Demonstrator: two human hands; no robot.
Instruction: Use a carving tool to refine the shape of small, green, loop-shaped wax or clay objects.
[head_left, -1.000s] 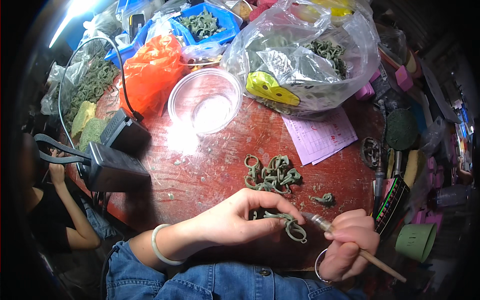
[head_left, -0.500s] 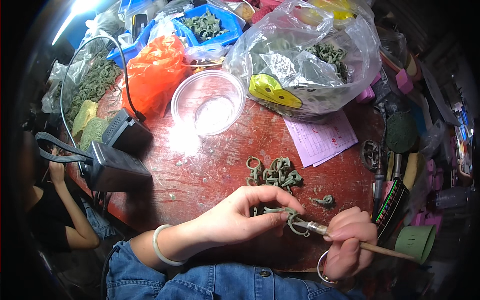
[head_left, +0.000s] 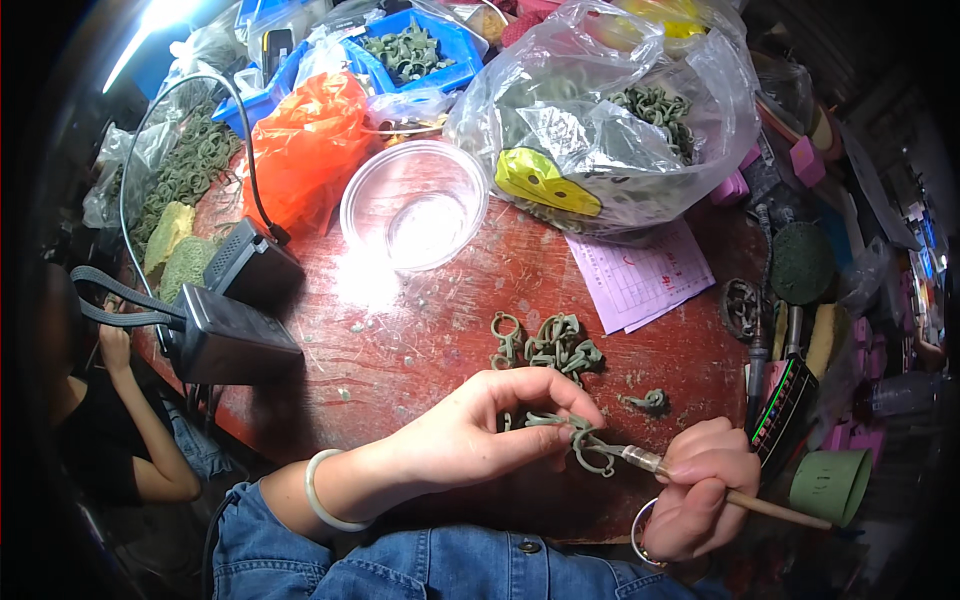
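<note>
Between the thumb and forefinger of my left hand (head_left: pixel 510 425) is a small green ring-shaped piece (head_left: pixel 592 455), wax-like in look. My right hand (head_left: pixel 705 490) is closed round a slim tool with a wooden handle (head_left: pixel 775 508) and a metal collar (head_left: pixel 642 458). The tool's tip points left and meets or nearly meets the ring piece; its exact shape is hard to make out. Just beyond my left fingers lies a small heap of similar green pieces (head_left: pixel 562 345). One loose green piece (head_left: pixel 650 400) rests to the right of the heap.
A clear round tub (head_left: pixel 357 215) stands mid-table near a red plastic bag (head_left: pixel 310 140). Behind are a large clear bag (head_left: pixel 620 190) and a blue bin (head_left: pixel 460 75) of green pieces. Pink papers (head_left: pixel 640 280), black boxes (head_left: pixel 235 340) and a green cup (head_left: pixel 832 488) surround the work; another person's arm (head_left: pixel 140 410) shows left.
The tool and my right hand have shifted slightly right and down, with the tip drawn back a little from the ring piece. My left hand has hardly moved.
</note>
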